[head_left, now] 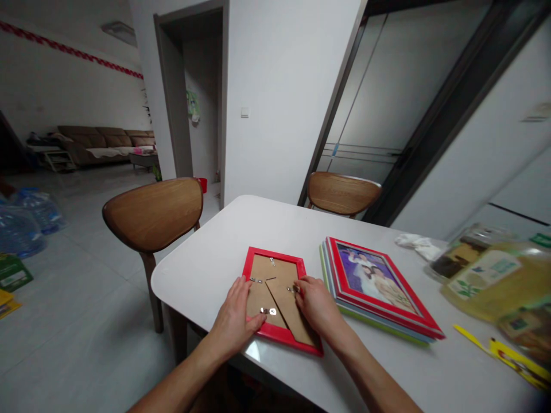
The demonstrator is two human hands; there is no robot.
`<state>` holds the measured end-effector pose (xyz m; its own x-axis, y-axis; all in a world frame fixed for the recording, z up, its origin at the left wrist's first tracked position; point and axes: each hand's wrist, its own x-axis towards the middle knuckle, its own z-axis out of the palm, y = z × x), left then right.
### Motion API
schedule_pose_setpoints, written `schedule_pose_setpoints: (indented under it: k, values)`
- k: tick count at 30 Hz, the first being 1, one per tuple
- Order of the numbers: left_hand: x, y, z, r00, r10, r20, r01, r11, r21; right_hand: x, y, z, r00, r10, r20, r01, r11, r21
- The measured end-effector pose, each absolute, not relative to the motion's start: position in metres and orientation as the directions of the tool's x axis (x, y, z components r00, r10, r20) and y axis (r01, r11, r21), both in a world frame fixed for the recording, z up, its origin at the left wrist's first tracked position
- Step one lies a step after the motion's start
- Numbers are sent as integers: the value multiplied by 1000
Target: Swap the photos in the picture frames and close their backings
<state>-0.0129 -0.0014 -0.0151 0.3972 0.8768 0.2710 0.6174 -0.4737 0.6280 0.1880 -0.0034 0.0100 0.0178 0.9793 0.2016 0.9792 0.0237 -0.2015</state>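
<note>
Red frame (282,336), facedown on glossy desk (206,269) — flat brown backing (260,295), shiny metal clips (271,311). Left hand (235,314) spread on edge; right hand (317,301) curled at clip — grip unclear.

I monitor single head view: mounted above near edge of table (206,258), facing forward and down; picture frame (282,301) close, lower centre; sofa (86,136) distant, left.

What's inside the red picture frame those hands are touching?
The red picture frame lies back-up, showing its brown backing board, metal clips and stand. The board covers anything inside; any photo is hidden.
</note>
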Motion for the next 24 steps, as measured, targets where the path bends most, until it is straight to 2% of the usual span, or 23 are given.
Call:
schedule_pose_setpoints:
  k: [12,20,24]
  values:
    - [-14,2,-17,384,882,275,613,-466,638,185,2,8,88,964,251,985,-47,-165]
    - [-10,5,-27,343,873,347,618,-488,616,134,16,9,-108,958,267,967,163,-194]
    - [-8,5,-25,371,861,347,653,-508,562,119,31,6,-101,957,273,972,153,-177]
